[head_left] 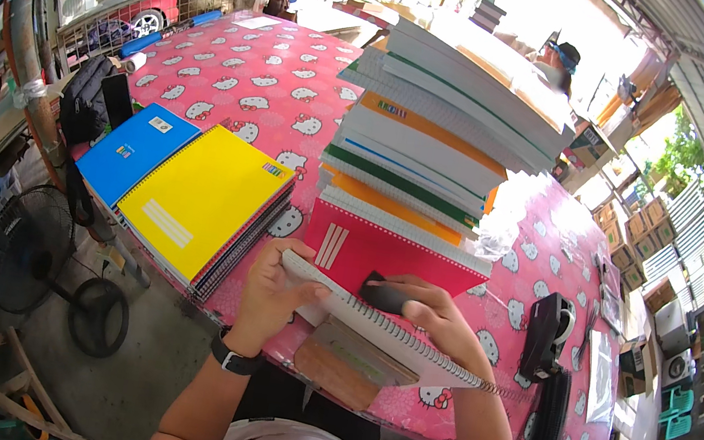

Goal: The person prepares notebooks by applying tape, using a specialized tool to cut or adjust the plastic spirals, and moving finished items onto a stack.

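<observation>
My left hand (276, 289) grips the left end of a thick spiral notebook (386, 330), thumb on its page edges. A dark coil runs along the notebook's edge, and a loose length of coil (508, 393) sticks out past its right end. My right hand (438, 313) is closed round a small dark rounded object (386, 296), held against the coiled edge; its exact kind is unclear. Beneath the notebook, at the table's front edge, is a wooden block (339, 368). Just behind, a red-covered notebook (367, 240) lies at the foot of a tall pile of notebooks (421, 153).
Left of my hands sit a yellow notebook stack (206, 194) and a blue notebook (139, 154). A black tape dispenser (546, 336) and a bundle of black coils (548, 418) are at the right. A fan (29, 249) stands on the floor at left. Another person (559, 64) is at the back.
</observation>
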{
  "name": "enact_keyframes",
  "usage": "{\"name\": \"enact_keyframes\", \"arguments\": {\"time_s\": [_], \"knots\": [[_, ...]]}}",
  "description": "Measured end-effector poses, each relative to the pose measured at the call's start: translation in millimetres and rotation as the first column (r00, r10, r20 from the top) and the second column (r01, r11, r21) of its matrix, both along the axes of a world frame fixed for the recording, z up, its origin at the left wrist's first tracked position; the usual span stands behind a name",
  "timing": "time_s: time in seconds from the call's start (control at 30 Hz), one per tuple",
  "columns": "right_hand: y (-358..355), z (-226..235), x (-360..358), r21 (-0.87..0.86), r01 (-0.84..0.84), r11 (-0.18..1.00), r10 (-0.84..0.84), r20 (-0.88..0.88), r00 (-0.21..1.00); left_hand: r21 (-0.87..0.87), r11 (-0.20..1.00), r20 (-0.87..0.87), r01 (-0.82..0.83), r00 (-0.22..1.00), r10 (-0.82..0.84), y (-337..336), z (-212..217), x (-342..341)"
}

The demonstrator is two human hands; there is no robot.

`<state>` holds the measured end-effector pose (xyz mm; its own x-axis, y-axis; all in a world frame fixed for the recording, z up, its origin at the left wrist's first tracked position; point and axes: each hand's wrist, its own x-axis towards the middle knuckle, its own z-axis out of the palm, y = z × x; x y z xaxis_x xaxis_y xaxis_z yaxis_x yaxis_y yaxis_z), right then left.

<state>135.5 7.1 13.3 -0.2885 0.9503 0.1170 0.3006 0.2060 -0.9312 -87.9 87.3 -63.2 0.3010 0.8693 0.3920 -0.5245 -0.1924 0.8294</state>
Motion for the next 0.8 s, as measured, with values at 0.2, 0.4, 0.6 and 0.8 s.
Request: {"name": "enact_keyframes", "arguments": {"time_s": [0.2,0.4,0.6,0.8], "knots": [[19.0,-1.4,6.1,-0.024,0.062,0.998,-0.053,0.279,0.959,-0.077,0.997,0.038,-0.005,0.999,0.008,1.8,1.1,8.3],[28.0,9.6,-3.7,0.000,-0.085,0.996,0.084,-0.077,0.993,-0.132,0.991,0.138,-0.027,0.989,0.045,2.8,-3.9,6.0],[33.3,12.3,-10.1,0.030,-0.220,0.975,0.221,-0.059,0.973,-0.197,0.980,0.243,-0.038,0.966,0.086,-0.1,-5.7,5.9],[44.1,5.6,-6.3,-0.099,-0.146,0.984,0.148,0.015,0.989,-0.156,0.982,0.218,-0.107,0.966,0.140,-2.2,-9.4,3.2]]}}
